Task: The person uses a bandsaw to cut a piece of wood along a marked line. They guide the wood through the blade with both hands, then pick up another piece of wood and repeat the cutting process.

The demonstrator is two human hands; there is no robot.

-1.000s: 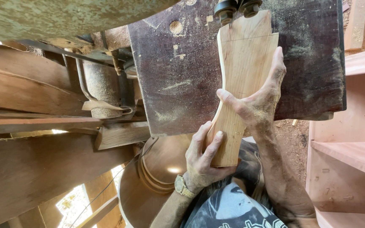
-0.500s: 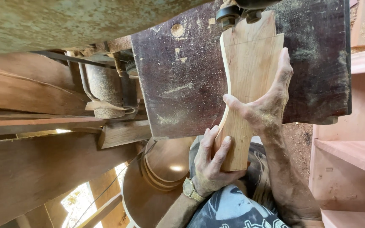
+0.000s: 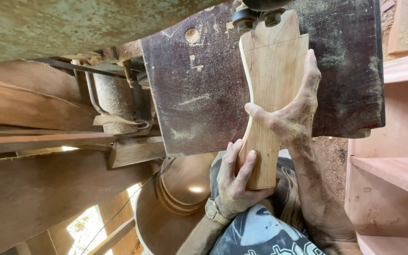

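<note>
**Materials and finishes at the saw**

Shaped board (image 3: pixel 272 94): pale raw wood, smooth faces, matt, fine straight grain, thin pencil line near the top. Saw table (image 3: pixel 199 89): dark metal, dull, worn, scratched, dusted with sawdust. Guide rollers (image 3: pixel 256 16): dark metal, slight sheen. Machine housing (image 3: pixel 72 28): greenish painted metal, rough, mottled. Beams (image 3: pixel 34 104): reddish-brown wood, rough-sawn, matt. Round turned pieces (image 3: pixel 185 182): brown wood, smooth, faint gloss. Shelf unit (image 3: pixel 397 160): pinkish bare wood, planed, matt. Left hand (image 3: pixel 234 182) and right hand (image 3: pixel 293 113): dusty skin. Wristwatch (image 3: pixel 212 211): gold-coloured metal. Shirt (image 3: pixel 260 233): printed cloth.
</note>
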